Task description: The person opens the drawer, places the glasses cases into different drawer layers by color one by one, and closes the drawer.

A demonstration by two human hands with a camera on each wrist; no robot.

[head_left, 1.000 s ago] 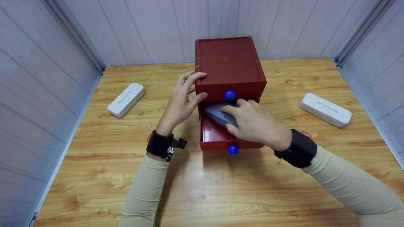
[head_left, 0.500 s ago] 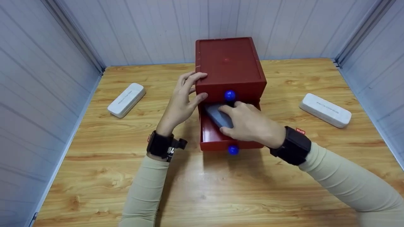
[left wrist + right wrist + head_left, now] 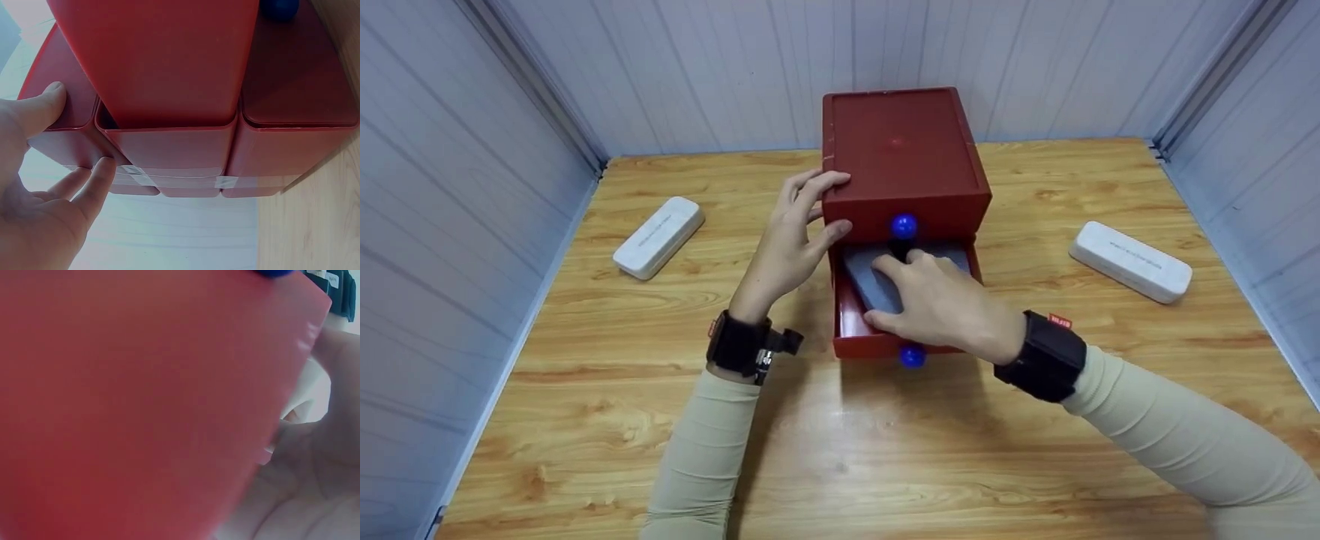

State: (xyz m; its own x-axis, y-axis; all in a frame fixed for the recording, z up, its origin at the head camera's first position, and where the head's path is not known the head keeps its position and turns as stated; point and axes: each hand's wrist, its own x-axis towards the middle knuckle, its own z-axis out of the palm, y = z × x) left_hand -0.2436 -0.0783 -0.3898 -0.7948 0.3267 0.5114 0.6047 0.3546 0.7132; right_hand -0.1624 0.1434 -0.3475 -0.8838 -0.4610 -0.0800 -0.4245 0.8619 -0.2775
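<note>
A red drawer cabinet (image 3: 904, 142) with blue knobs stands toward the back, its middle drawer (image 3: 855, 347) pulled out. My left hand (image 3: 791, 240) holds the cabinet's upper left corner, thumb on the front of the top drawer and fingers on the top and side. In the left wrist view, the left hand (image 3: 53, 185) shows beside the stacked drawers. A dark grey case (image 3: 870, 277) with flat, slanting faces lies within the pulled-out drawer. Reaching in over it, my right hand (image 3: 945, 304) grips it with thumb and fingers; its far part is partly hidden. The drawer's red front (image 3: 146, 394) fills most of the right wrist view.
A white oblong case (image 3: 660, 238) rests on the wooden table (image 3: 840, 465) at left, and another white case (image 3: 1131, 261) at right. Pale panel walls (image 3: 720, 67) enclose the table at the back and both sides. The top drawer's knob (image 3: 904, 226) juts out above my right hand.
My right hand has moved left and slightly down into the drawer, turning the grey case flatter so more of its face shows. The left hand and cabinet stay put.
</note>
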